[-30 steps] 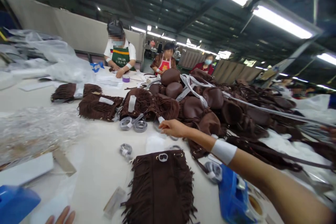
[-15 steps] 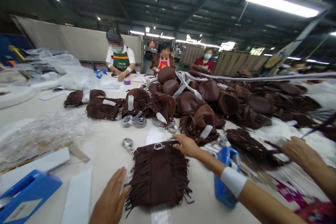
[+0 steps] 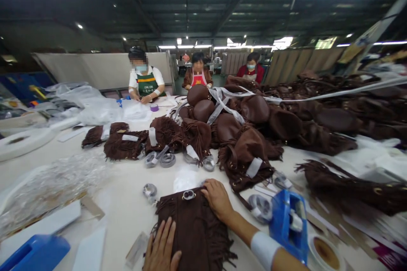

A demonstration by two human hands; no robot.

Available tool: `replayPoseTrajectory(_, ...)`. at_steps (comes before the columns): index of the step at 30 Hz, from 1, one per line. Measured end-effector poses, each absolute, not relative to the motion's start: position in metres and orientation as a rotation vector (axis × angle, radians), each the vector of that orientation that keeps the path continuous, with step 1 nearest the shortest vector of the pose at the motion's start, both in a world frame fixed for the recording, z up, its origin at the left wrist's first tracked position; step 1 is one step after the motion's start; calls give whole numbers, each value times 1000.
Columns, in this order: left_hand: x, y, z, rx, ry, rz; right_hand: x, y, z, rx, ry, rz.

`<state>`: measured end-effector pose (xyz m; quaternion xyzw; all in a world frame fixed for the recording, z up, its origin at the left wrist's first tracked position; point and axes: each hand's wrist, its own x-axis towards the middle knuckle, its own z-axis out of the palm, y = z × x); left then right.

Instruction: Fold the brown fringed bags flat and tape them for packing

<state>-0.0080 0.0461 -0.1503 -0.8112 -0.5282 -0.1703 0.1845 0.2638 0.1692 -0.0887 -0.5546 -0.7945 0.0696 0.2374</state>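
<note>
A dark brown fringed suede bag (image 3: 193, 228) lies flat on the table in front of me, with a metal fitting (image 3: 188, 194) near its top edge. My left hand (image 3: 163, 245) rests on the bag's lower left part, its fingers spread flat. At the upper right corner, my right hand (image 3: 218, 199) touches the bag with its fingers bent over the edge; whether they pinch it is hard to tell. A white band (image 3: 264, 249) circles my right wrist. Beneath the top of the bag, a white sheet (image 3: 185, 178) sticks out.
Brown bags (image 3: 254, 110) are heaped across the middle and right. Blue tape dispensers stand at right (image 3: 288, 224) and lower left (image 3: 38, 252). Clear plastic (image 3: 70, 182) lies left, and wrapped coils (image 3: 260, 207) lie near the bag. Three people work across the table.
My left hand has moved from beside the bag onto it. The other person's hand at the right has left the view. The camera view has shifted, and a tape roll now shows at lower right.
</note>
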Motion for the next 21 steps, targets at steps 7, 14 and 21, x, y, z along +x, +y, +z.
replayPoseTrajectory(7,-8,86,-98,-2441,-1693,-826,258,168,-73,-1519,-2140,250)
replayPoseTrajectory(14,-5,146,-96,-2467,-1864,-640,272,178,-33,-1594,-2388,649)
replayPoseTrajectory(21,-40,143,-98,-2380,-2036,-1099,179,282,6,-1290,-2542,823)
